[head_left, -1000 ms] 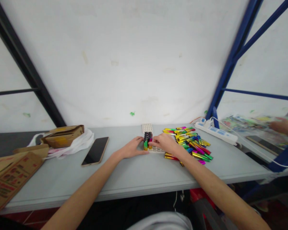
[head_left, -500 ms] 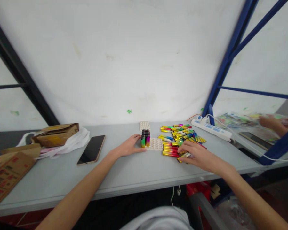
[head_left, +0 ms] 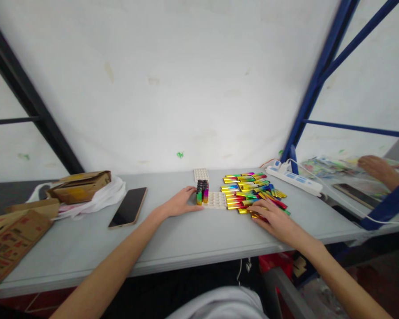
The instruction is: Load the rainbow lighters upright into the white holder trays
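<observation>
A cream tray [head_left: 216,200] with rows of round hollows lies on the table. Several shiny tubes [head_left: 202,193] with black tops and rainbow metallic sides stand upright at its left end. My left hand [head_left: 181,201] holds that end, thumb along the front and fingers behind the tubes. To the right of the tray lies a loose pile of similar metallic tubes [head_left: 249,184] in yellow, red, green and blue. My right hand [head_left: 271,217] rests over the front of this pile with its fingers stretched out. The tubes under its fingertips are partly hidden.
A second cream tray [head_left: 201,174] lies by the wall. To the left are a phone [head_left: 128,207], a white plastic bag [head_left: 101,199] and cardboard boxes [head_left: 16,239]. A power strip [head_left: 294,180] lies at the right, near a blue frame post [head_left: 309,97]. Another person's hand [head_left: 377,168] shows beyond it.
My right hand has moved slightly right and flattened over the pile, where some front tubes have shifted. My left hand stays at the tray's left end.
</observation>
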A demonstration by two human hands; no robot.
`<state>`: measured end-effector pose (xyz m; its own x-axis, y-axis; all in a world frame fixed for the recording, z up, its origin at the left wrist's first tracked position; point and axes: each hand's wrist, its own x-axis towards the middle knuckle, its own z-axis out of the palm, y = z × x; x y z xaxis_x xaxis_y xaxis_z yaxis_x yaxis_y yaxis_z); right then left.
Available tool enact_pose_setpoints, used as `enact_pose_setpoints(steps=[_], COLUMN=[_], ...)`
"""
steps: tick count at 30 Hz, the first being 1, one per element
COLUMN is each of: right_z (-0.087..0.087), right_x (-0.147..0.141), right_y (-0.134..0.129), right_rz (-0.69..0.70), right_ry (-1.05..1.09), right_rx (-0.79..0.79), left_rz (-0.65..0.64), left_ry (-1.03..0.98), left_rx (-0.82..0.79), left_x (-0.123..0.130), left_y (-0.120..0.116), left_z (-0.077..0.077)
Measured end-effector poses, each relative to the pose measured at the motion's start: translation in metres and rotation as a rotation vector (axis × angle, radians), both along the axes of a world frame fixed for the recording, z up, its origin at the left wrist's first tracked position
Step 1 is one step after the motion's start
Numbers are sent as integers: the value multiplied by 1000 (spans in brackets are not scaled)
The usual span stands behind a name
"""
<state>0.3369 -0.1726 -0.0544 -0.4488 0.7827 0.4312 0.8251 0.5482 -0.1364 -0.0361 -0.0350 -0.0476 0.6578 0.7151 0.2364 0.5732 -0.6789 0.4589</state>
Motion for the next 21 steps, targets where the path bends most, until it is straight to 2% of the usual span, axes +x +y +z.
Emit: enact_pose_setpoints(steps=[4,11,18,21], right_z=[-8,-24,-4,0], right_x=[4,16,4,-4], right_y=[9,26,30,31], right_rz=[2,-101,-54,-27], right_ry=[38,133,143,160], right_rx=[39,90,7,-8], left_rz=[4,-2,0,2], left_ry=[-9,-15,-37,-36], left_rx=[-6,-13,-19,-25], left_x=[1,1,1,1], left_y=[-1,-3,-2,-2], left_z=[1,4,3,3])
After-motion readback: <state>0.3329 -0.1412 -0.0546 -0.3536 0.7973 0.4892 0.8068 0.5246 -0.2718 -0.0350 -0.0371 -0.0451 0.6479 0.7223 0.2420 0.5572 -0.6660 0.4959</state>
